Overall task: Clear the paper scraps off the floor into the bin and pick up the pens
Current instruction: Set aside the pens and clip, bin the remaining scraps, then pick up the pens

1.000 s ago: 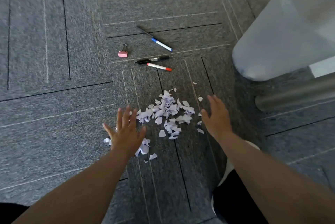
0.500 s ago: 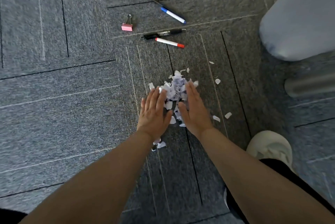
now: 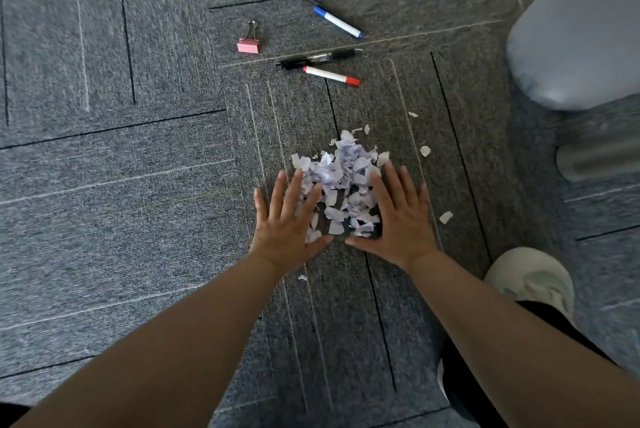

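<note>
A heap of pale paper scraps [image 3: 343,182] lies on the grey carpet. My left hand [image 3: 289,220] rests flat against its left side, fingers spread, some scraps under the fingers. My right hand [image 3: 398,216] lies flat against its right side, fingers apart. A few loose scraps [image 3: 445,217] sit to the right. Farther away lie a blue-capped pen [image 3: 337,22], a black pen [image 3: 318,59] and a red-capped pen [image 3: 331,75]. The pale bin [image 3: 581,36] stands at the upper right.
A pink binder clip [image 3: 248,43] lies left of the pens. A grey metal tube [image 3: 599,159] runs along the right edge below the bin. My white shoe [image 3: 530,280] is planted at the lower right. One stray scrap [image 3: 303,277] sits near my left wrist.
Both hands swept inward from wide apart, pushing the scattered scraps into a tighter heap. They have since spread slightly apart around it. The view has shifted closer to the floor.
</note>
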### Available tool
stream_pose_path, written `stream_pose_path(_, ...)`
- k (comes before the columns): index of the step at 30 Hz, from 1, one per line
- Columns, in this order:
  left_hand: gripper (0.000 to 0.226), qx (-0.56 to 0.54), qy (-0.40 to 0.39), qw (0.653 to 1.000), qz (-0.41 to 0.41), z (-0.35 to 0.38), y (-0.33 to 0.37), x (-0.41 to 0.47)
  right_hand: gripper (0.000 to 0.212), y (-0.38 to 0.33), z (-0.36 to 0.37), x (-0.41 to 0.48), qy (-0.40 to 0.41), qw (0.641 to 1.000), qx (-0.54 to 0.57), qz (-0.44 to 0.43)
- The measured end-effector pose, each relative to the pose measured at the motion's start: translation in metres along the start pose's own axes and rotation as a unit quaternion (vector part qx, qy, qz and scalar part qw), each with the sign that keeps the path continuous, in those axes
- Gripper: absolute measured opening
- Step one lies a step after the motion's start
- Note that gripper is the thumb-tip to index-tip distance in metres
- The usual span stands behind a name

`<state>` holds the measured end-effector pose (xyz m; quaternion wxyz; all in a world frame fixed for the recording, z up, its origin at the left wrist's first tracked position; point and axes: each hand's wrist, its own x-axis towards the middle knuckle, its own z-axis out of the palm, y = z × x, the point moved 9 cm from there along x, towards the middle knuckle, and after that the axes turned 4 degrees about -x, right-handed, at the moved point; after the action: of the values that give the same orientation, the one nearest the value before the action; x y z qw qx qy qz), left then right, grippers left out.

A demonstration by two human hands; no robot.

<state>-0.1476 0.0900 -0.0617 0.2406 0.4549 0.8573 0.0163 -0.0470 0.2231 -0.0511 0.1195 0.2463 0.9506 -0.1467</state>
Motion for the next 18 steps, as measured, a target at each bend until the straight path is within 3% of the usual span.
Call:
stream_pose_path(5, 0.084, -0.013, 0.024, 1.000, 0.011, -0.038, 0.000, 0.044, 0.111, -0.013, -0.026, 0.047, 0.034, 0.998, 0.024, -0.036)
stream_pose_path(9, 0.085, -0.007, 0.020, 0.997, 0.071, -0.049, 0.007, 0.057, 0.105, -0.028, -0.028, 0.066, -0.003, 0.992, -0.026, -0.125)
stream_pose_path(15, 0.041, -0.001, 0.050, 0.997, 0.060, -0.051, 0.013, 0.048, 0.053, -0.024, -0.040, 0.052, 0.068, 0.988, -0.056, -0.130)
stream_pose_path(18, 0.030, -0.017, 0.035, 0.998, 0.059, -0.056, 0.015, 0.054, 0.035, -0.014, -0.052, 0.056, 0.069, 0.991, -0.002, -0.115)
